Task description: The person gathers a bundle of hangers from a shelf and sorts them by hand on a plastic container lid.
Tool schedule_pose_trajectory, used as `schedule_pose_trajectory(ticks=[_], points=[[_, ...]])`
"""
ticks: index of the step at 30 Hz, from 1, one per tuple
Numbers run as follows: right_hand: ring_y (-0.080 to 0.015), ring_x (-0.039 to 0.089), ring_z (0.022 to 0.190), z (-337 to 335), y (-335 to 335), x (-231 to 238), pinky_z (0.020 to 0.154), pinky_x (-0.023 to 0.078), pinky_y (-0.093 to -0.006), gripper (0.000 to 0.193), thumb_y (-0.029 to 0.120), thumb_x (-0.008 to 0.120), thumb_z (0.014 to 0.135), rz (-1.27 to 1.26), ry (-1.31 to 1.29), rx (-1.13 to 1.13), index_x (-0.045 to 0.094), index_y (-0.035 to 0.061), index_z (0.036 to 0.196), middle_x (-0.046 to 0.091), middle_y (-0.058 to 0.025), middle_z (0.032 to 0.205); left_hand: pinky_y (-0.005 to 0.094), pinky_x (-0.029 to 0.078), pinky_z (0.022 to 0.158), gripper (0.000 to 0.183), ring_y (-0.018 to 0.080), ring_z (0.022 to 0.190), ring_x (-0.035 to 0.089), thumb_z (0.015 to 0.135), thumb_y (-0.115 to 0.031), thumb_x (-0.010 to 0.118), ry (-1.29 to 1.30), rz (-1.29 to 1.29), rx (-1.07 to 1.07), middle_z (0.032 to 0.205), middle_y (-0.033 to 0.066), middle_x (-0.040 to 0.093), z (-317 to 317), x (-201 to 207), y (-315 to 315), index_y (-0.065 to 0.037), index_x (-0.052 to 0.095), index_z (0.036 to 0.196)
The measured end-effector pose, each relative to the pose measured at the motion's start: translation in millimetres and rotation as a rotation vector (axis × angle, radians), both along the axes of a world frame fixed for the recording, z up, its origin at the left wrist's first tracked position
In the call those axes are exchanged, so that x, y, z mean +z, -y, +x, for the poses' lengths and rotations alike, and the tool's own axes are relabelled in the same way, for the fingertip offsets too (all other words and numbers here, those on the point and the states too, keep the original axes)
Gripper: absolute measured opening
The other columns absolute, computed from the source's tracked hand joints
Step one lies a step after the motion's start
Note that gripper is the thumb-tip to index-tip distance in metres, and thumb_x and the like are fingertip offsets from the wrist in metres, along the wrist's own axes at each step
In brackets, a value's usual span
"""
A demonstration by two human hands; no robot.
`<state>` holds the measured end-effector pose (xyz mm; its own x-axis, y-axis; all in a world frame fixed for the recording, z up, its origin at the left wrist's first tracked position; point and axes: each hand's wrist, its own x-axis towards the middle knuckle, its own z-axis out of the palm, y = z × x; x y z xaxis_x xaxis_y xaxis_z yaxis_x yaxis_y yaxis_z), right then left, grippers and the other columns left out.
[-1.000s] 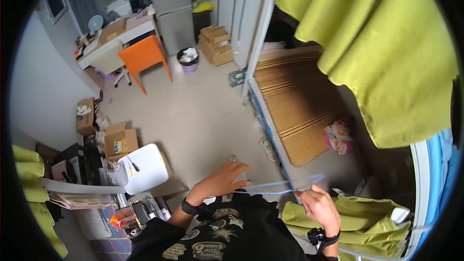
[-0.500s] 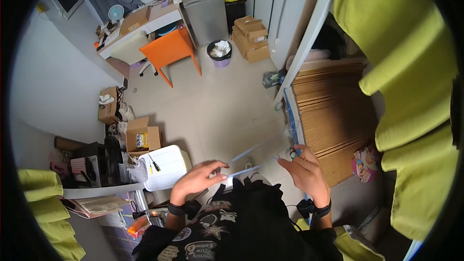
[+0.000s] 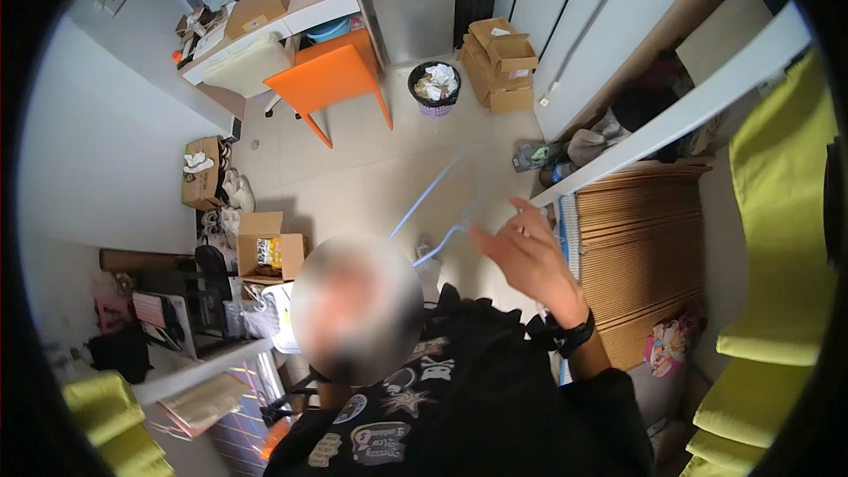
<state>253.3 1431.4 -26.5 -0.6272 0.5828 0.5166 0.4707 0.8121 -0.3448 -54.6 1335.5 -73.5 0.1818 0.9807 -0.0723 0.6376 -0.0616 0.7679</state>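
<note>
A thin, mostly see-through item with light blue edge strips (image 3: 428, 197) stretches in front of my chest; its clear part is too faint to make out its kind. My right hand (image 3: 530, 256) is at the item's right side, thumb and forefinger apart. The thumb tip lies close to the end of the lower blue strip; whether it touches cannot be made out. A round blur covers my left hand (image 3: 352, 291) at the item's left end, hiding its fingers and grip. Dark bands circle my right wrist.
Left of me are an open cardboard box (image 3: 265, 247) and a partly hidden white lid (image 3: 284, 322). Ahead stand an orange chair (image 3: 331, 75), a waste bin (image 3: 435, 88) and stacked cartons (image 3: 503, 66). A slatted mat (image 3: 636, 256) and yellow-green curtains (image 3: 782, 212) are at right.
My view has turned and shifted. The right hand has risen with its fingers spread farther, and the blue strips now slant more steeply and farther apart. A blur now covers the left hand.
</note>
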Motion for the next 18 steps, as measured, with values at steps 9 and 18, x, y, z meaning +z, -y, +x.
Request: schedule_pose_trajectory(ticks=[9,18], points=[[-0.0391,0.043,0.123,-11,-128,-1,0.099,0.042,-0.0448,0.073,0.005,0.075,0.075,-0.226,-0.067,-0.392,0.041,0.0000,0.139,0.038,-0.0219,0.139,0.0333,0.046,0.070,0.024,0.0231,0.084,0.053,0.076,-0.017,0.076,-0.056,0.106,0.016,0.083,0.0070,0.055,-7,9,-234,-0.003,0.057,0.076],[-0.0296,0.051,0.124,33,-269,-67,0.101,0.044,-0.0367,0.091,-0.014,0.062,0.078,-0.665,-0.877,-0.608,0.012,0.0054,0.152,0.022,-0.0193,0.153,0.0362,0.045,0.077,0.034,0.0242,0.091,0.049,0.071,-0.034,0.081,-0.189,0.200,-0.234,0.088,0.0041,0.053,64,6,-438,-0.008,0.062,0.081]])
